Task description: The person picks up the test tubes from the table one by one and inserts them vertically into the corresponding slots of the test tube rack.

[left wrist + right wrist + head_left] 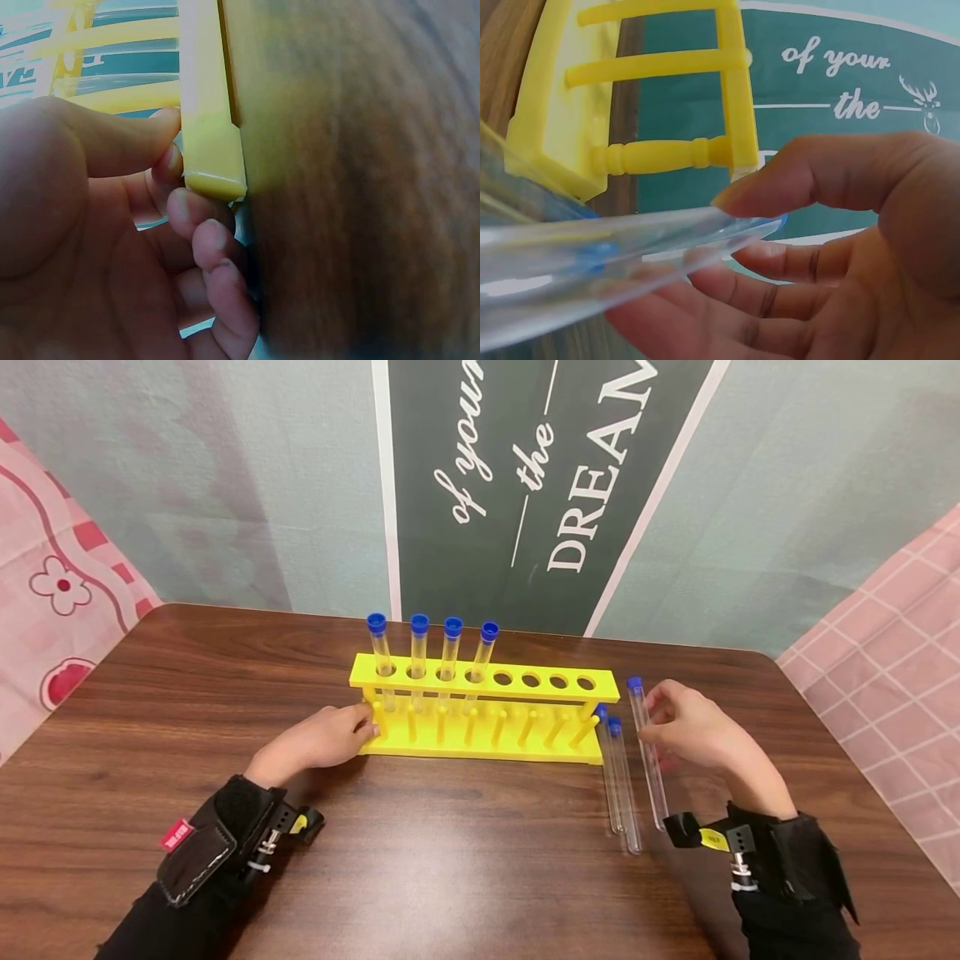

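A yellow test tube rack [480, 748] stands on the wooden table. My left hand [326, 739] grips the left end of its base, thumb on the upper side and fingers at the edge in the left wrist view. Several blue-capped clear test tubes [418, 647] stand in the rack's left holes; the holes on the right hold none. Between thumb and fingers, my right hand [693, 727] pinches a clear test tube [651, 777] with a blue cap, just right of the rack. Close up, this tube [660, 240] crosses the right wrist view.
Two more blue-capped test tubes [628, 802] lie side by side on the table [450, 868], by the rack's right end. Behind the table hangs a cloth [300, 485] with a dark green lettered panel. Pink patterned cloths are at both sides.
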`<state>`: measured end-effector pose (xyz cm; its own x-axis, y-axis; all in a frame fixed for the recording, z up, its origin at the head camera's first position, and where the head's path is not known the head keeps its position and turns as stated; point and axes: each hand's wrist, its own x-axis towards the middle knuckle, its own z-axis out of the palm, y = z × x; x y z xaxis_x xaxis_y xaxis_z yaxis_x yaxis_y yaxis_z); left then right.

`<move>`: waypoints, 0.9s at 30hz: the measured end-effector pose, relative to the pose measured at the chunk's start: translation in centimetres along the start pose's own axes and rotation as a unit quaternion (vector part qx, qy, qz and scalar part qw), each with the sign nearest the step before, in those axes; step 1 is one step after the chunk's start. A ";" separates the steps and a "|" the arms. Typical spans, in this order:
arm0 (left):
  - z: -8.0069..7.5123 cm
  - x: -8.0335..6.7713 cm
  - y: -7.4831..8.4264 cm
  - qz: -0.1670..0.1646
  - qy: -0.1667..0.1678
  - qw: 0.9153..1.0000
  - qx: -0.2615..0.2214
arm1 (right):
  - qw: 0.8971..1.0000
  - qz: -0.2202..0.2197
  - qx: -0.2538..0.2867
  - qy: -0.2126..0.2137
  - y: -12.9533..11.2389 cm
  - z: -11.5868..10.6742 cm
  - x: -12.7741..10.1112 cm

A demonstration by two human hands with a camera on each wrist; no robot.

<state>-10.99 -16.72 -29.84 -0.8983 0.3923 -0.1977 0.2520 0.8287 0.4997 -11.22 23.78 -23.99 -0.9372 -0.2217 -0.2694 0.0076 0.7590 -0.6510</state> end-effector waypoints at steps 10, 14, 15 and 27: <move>0.1 0.1 -0.1 0.006 0.000 1.000 0.001 | 0.999 -0.036 0.031 0.003 -0.6 -0.2 -0.7; 0.1 0.1 -0.1 0.004 -0.001 1.000 0.001 | 0.998 -0.050 0.033 0.013 -0.9 -0.1 -1.0; 0.1 0.1 -0.1 0.003 -0.001 1.000 0.001 | 0.998 -0.053 0.036 0.015 -1.0 -0.1 -1.1; 0.1 0.1 -0.1 0.001 0.002 1.000 0.002 | 0.992 -0.099 0.073 0.012 -1.8 0.1 -1.8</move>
<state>-11.04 -16.73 -30.00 -0.8990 0.3929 -0.1932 0.2560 0.8297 0.4960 -9.56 22.72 -22.40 -0.9337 -0.3407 -0.1099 -0.1284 0.6053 -0.7855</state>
